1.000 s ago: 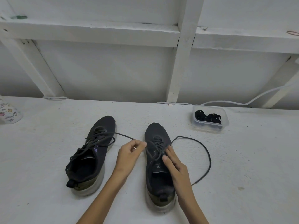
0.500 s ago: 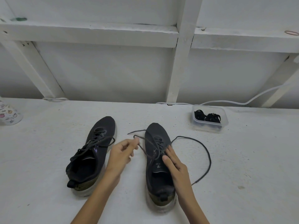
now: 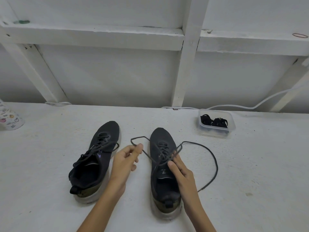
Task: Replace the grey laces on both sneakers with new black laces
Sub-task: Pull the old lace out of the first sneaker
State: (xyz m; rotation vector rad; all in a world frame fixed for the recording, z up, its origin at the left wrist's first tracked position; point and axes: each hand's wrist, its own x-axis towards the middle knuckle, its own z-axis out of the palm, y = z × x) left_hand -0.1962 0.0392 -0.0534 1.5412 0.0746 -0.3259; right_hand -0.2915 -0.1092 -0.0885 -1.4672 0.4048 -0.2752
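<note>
One tub holds black laces; patterned cup far left.

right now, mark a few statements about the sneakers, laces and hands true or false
1. The left hand pinches a grey lace of the right sneaker. True.
2. The left sneaker has no lace. False: it is laced.
3. The black laces lie in a clear container. True.
4. The right hand holds the black laces. False: it rests on the right sneaker.
</note>
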